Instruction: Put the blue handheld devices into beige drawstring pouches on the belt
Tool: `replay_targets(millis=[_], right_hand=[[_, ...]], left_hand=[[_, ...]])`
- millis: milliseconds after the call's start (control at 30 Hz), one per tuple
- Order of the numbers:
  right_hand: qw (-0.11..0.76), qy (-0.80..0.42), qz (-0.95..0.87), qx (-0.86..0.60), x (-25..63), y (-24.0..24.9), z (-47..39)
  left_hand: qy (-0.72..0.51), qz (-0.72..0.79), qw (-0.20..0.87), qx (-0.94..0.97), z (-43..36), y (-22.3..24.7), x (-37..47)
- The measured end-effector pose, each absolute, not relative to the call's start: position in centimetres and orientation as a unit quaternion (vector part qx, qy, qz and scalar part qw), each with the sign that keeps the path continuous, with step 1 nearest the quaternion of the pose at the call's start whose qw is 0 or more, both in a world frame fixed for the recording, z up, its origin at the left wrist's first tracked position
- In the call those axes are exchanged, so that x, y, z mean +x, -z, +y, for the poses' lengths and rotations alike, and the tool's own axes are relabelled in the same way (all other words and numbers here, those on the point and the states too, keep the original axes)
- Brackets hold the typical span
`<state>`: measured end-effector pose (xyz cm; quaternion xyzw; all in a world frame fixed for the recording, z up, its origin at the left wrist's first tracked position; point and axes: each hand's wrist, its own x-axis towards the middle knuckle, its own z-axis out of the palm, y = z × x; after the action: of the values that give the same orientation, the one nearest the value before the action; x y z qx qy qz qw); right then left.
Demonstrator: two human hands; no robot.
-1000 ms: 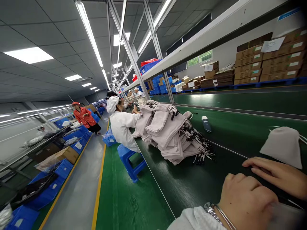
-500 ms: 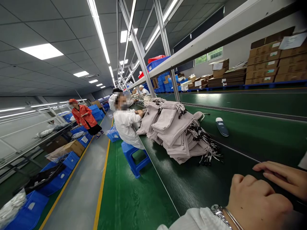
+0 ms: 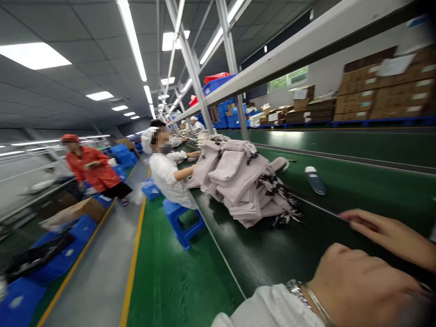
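Note:
My left hand (image 3: 361, 286), with a bracelet and a metal watch at the wrist, is low on the right over the dark green worktop. It is curled into a fist and the fingertips are hidden, so I cannot make out anything in it. Just beyond is my right hand (image 3: 384, 229), coming in from the right edge, its fingers stretched out near the worktop and no object visible in them. Left of both hands lies a heap of pale grey-pink drawstring pouches (image 3: 238, 181), their black-tipped cords hanging to the right. A dark blue, white-ended object (image 3: 315, 180) lies behind the hands.
A co-worker in white (image 3: 166, 177) sits on a blue stool (image 3: 180, 222) beyond the pouches, one arm reaching to them. In the aisle is a person in orange (image 3: 90, 165), near blue bins (image 3: 83, 229). A metal beam (image 3: 289, 56) runs overhead; cartons (image 3: 361, 91) are stacked behind.
My view has shifted slightly. The orange-clad person has come closer along the aisle. The co-worker's arm now stretches to the pouches. My hands keep much the same pose.

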<state>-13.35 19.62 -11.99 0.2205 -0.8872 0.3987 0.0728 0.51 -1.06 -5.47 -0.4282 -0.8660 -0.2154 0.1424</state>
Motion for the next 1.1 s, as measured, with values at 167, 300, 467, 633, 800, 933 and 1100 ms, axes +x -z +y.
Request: replay_targets(millis=[167, 300, 467, 633, 800, 933, 1100], right_hand=[[0.046, -0.334, -0.941, 0.036, -17.3, 5.7, 16.4], [0.041, -0.296, -0.952, -0.062, -21.6, 4.5, 13.9], [0.023, -0.333, -0.941, -0.064, -23.6, 4.5, 12.7], [0.02, -0.462, -0.887, 0.003, -20.9, 3.0, 14.4], [0.06, -0.575, -0.814, 0.057, -12.9, 0.7, 17.4], [0.036, -0.673, -0.723, 0.153, -6.3, -0.3, 18.6], [-0.028, -0.668, -0.715, 0.204, -2.2, -0.1, 18.9]], left_hand=[[0.312, -0.84, 0.129, -0.426, -1.2, 3.9, 0.6], [0.388, -0.82, 0.106, -0.408, -1.4, 3.7, 0.5], [0.415, -0.818, 0.086, -0.39, -1.2, 3.7, 0.7], [0.477, -0.803, 0.054, -0.354, -1.4, 3.1, 0.6], [0.599, -0.736, 0.017, -0.315, -1.8, 2.3, 0.2], [0.625, -0.723, 0.026, -0.293, -1.9, 1.8, -0.2], [0.64, -0.71, 0.052, -0.288, -1.3, 0.5, 0.1]])
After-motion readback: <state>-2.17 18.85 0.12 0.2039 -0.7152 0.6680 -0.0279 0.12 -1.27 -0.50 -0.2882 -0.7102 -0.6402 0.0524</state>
